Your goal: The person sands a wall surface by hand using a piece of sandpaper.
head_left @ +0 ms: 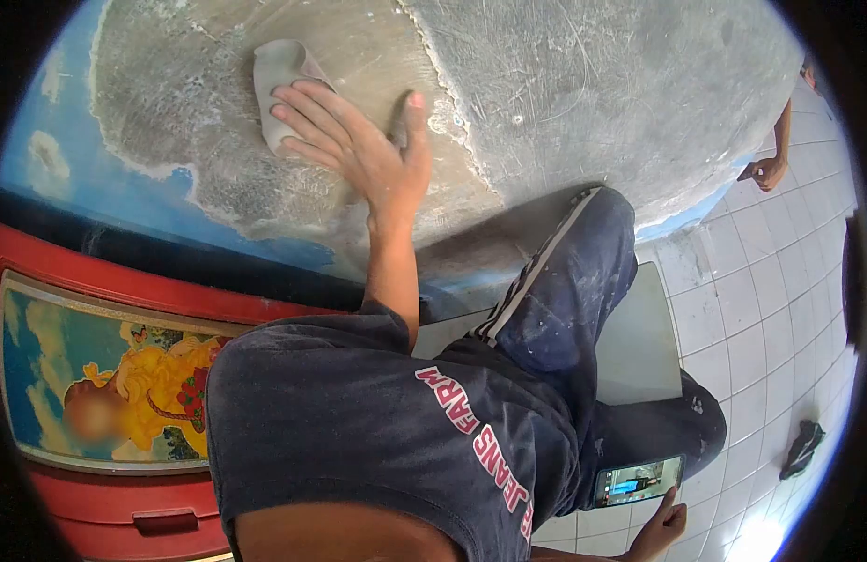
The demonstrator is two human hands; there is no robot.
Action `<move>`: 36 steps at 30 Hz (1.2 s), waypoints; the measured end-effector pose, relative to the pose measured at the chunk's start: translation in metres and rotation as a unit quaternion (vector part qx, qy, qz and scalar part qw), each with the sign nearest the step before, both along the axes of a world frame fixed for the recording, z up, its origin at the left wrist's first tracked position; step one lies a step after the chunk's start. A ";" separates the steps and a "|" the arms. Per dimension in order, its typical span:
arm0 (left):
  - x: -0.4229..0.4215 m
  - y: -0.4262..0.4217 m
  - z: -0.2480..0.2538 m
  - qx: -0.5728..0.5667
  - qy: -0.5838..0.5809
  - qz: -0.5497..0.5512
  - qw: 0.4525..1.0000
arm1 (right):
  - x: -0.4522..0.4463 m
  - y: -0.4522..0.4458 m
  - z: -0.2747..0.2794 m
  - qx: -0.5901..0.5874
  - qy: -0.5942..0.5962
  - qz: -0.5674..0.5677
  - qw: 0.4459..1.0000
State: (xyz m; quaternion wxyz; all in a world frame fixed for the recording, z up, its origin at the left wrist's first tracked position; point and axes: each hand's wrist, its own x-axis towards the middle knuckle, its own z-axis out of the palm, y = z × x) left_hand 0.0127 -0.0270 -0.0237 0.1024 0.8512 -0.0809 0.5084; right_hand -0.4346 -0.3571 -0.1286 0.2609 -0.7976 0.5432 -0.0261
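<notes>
My left hand [359,150] lies against the wall [565,84], fingers stretched over a curled, pale grey piece of sandpaper [279,70] that it presses to the surface. The thumb stands apart from the fingers. Under the hand the wall is a scraped tan-grey patch with ragged, chipped edges, and blue paint shows around it. Low in the view, a phone [639,481] rests on my dark-trousered leg with its screen lit. My right hand [666,526] is beside it, one finger stretched to the phone's edge and the others curled in, with nothing visible in them.
A red cabinet [115,501] with a picture panel [40,375] stands at the left below the wall. White floor tiles [733,328] spread to the right, with a dark object [802,450] on them. Another person's hand [769,173] shows at the upper right.
</notes>
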 end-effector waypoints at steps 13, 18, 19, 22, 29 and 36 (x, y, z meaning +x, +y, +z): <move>0.003 -0.003 0.005 -0.020 -0.006 -0.024 0.999 | -0.012 -0.004 -0.007 -0.001 -0.010 -0.010 1.000; -0.002 -0.009 -0.025 0.042 0.059 -0.037 0.997 | -0.012 -0.005 -0.020 -0.004 -0.014 0.017 1.000; -0.004 -0.007 -0.022 0.043 0.060 -0.037 0.997 | -0.012 -0.006 -0.021 0.007 -0.010 0.021 1.000; -0.007 0.003 -0.012 0.058 0.074 -0.013 0.995 | -0.015 -0.008 -0.025 0.014 0.027 0.022 0.999; -0.001 -0.001 -0.013 0.052 0.036 0.004 0.998 | -0.013 -0.014 -0.047 0.095 -0.051 0.056 0.993; -0.001 0.001 -0.013 0.060 0.035 0.004 0.998 | -0.015 -0.022 -0.042 -0.070 -0.028 -0.006 0.997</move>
